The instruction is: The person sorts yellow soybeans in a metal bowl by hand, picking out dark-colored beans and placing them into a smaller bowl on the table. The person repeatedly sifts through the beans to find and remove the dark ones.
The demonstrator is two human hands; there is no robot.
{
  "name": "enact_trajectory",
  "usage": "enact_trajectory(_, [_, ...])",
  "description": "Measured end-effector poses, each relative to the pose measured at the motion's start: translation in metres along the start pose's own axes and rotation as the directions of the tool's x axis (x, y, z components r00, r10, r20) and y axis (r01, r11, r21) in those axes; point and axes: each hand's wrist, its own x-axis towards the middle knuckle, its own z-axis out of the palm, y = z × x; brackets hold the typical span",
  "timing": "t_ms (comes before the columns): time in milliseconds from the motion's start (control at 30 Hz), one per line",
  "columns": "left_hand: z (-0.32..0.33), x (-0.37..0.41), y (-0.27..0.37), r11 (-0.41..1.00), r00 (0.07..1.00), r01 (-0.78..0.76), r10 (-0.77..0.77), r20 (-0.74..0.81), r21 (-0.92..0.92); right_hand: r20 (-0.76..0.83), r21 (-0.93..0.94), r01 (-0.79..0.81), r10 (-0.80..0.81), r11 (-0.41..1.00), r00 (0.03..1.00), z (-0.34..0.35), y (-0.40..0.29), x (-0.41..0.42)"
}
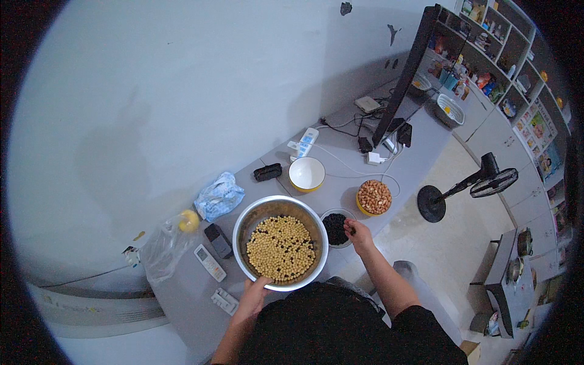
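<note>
My left hand (254,295) grips the near rim of a large metal bowl (242,214), thumb over the edge. Inside lie yellow soybeans (278,246) with some black beans scattered among them. To the bowl's right, my right hand (358,233) is over the edge of a smaller bowl (345,244) of black beans (335,229). Its fingertips are bent together at the beans; whether they pinch any is too small to tell. A yellow bowl (365,212) heaped with peanuts (374,196) stands farther right. Behind the metal bowl is an empty bowl, white inside (306,173).
Left of the metal bowl lie a remote control (210,263), a dark box-shaped object (218,240), a blue patterned bag (220,196) and a clear plastic bag (164,248). A power strip (305,142), cables and a monitor (406,77) stand behind. A black fan (474,182) is on the floor.
</note>
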Motion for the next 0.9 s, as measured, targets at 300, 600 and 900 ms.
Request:
enact_trajectory(300, [0.015, -0.008, 0.012, 1.0, 0.999, -0.012, 0.012, 0.041, 0.0, 0.236, -0.389, 0.513, -0.456, 0.765, 0.858, 0.046, -0.025, -0.03])
enact_trajectory(600, [0.026, -0.002, -0.004, 1.0, 0.999, -0.019, 0.019, 0.038, -0.012, 0.585, -0.778, 0.589, -0.092, 0.219, 0.806, 0.104, 0.016, -0.085])
enact_trajectory(900, [0.031, -0.006, -0.008, 0.999, 0.999, 0.036, -0.037, 0.035, 0.03, 0.743, -0.645, 0.743, -0.083, 0.181, 0.665, 0.141, 0.058, -0.089])
